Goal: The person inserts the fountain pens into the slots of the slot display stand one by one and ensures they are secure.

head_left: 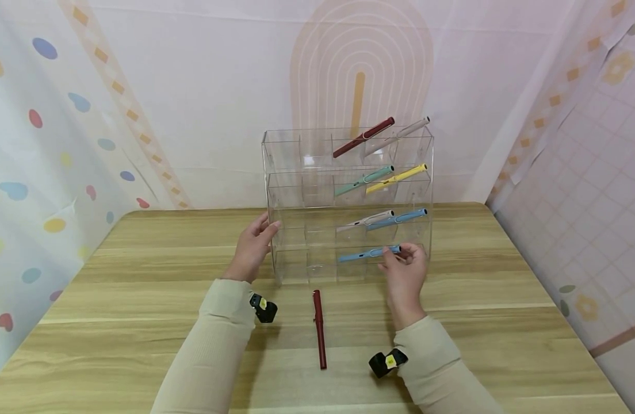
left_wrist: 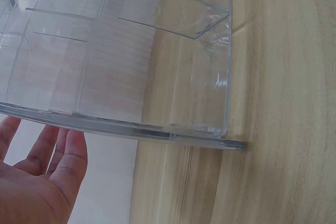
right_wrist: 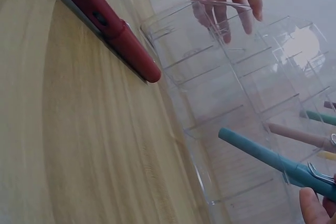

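A clear acrylic pen rack point(head_left: 317, 248) with tiered compartments stands upright on the wooden table. At its left side panel is my left hand point(head_left: 252, 246), its fairly straight fingers resting against the edge in the left wrist view. My right hand point(head_left: 406, 276) pinches the clip end of a blue pen point(head_left: 361, 255) at the bottom tier; the pen's other end point(right_wrist: 247, 145) points left. Above it, a pale pen point(head_left: 369, 220) and another blue pen point(head_left: 400, 219) lean in the third tier. A dark red pen point(head_left: 320, 330) lies on the table before the rack.
Higher tiers hold a green pen point(head_left: 364, 180), a yellow pen point(head_left: 397, 179), a red pen point(head_left: 364, 138) and a light grey pen point(head_left: 400, 135). Patterned curtains point(head_left: 203, 86) hang behind the wooden table point(head_left: 141, 322) and at both sides.
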Tool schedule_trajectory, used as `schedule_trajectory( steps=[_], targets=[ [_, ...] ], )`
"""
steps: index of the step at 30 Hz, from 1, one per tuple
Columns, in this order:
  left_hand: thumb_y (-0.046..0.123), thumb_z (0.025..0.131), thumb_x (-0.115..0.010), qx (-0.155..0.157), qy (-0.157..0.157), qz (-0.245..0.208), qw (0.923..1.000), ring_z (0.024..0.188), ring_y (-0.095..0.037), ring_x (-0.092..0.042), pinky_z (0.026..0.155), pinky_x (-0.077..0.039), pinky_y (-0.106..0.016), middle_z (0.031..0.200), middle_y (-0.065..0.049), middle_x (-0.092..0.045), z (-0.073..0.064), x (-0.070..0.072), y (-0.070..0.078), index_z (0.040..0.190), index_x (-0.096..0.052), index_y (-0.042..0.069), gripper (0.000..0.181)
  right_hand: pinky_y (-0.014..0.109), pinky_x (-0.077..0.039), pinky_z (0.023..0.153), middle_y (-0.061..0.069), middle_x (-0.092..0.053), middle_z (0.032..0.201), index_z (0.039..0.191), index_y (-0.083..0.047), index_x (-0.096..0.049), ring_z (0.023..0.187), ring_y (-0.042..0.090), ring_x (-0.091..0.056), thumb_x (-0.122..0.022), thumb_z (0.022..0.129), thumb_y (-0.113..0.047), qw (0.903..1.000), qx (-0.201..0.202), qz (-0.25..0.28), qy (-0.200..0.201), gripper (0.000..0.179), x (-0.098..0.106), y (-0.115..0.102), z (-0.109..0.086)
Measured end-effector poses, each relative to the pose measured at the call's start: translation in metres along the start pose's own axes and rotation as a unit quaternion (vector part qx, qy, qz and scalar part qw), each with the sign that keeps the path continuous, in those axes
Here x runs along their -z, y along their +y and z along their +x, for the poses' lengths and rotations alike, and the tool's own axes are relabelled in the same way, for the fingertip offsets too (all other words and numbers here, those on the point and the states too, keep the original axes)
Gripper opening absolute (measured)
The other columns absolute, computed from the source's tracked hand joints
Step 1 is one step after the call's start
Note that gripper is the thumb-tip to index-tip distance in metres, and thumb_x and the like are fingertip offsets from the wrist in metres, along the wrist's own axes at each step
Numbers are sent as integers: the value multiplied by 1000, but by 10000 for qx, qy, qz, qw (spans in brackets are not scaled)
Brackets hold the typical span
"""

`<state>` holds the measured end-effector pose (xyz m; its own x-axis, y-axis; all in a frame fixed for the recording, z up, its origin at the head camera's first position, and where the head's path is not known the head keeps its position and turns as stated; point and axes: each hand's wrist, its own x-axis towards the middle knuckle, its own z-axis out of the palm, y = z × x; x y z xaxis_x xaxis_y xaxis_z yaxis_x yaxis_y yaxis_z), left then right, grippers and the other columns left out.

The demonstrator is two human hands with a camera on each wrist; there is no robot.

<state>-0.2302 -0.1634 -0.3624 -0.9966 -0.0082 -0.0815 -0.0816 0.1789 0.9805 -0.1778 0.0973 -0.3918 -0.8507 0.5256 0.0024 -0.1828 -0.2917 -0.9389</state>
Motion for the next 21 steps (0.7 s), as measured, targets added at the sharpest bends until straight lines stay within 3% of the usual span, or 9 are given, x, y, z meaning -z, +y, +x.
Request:
schedule_trajectory(
  steps=[21],
  targets=[
    [32,102,-49,-32,-28,33,10000,135,-30,-38,105,-36,-52,148,-15,-39,1,1,-2,153,-30,19,56,20,-51,59,6,-50,91,96,-5,-45,70,10,-57,-61,87,9,9990,216,-329,-200,23,-5,10,-7]
  ],
)
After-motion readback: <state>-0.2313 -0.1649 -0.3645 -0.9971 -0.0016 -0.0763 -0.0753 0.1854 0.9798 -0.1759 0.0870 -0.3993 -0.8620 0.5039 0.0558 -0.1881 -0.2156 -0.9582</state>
